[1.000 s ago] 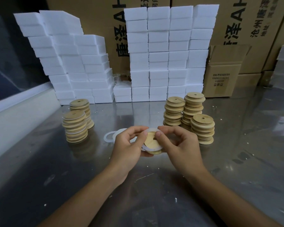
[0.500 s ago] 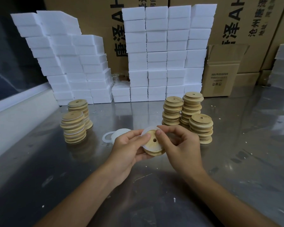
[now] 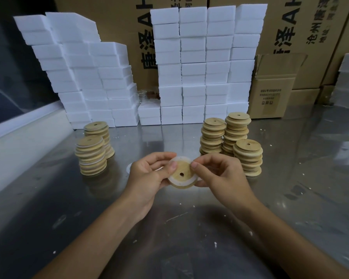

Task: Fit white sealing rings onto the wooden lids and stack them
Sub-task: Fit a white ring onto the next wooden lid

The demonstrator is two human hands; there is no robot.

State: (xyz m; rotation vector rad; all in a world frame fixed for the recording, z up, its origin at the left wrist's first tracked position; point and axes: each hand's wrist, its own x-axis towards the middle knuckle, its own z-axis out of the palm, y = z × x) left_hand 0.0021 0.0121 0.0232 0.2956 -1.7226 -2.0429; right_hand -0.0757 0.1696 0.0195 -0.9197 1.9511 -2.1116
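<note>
inspection finds both hands raised above the steel table, gripping one round wooden lid with a centre hole between them. left hand pinches the lid's left edge, thumb on the face, fingers curled behind. right hand pinches the right edge, thumb tip pressing on the white sealing ring near the top rim. ring sits around the lid's raised face, apparently seated or nearly so. judgement: fitting is close to done; stacking comes next. ringed lid stacks stand to the left, nearer the left hand; bare lid stacks stand to the right, just behind the right hand. spare white ring lies on the table behind the left hand.
</note>
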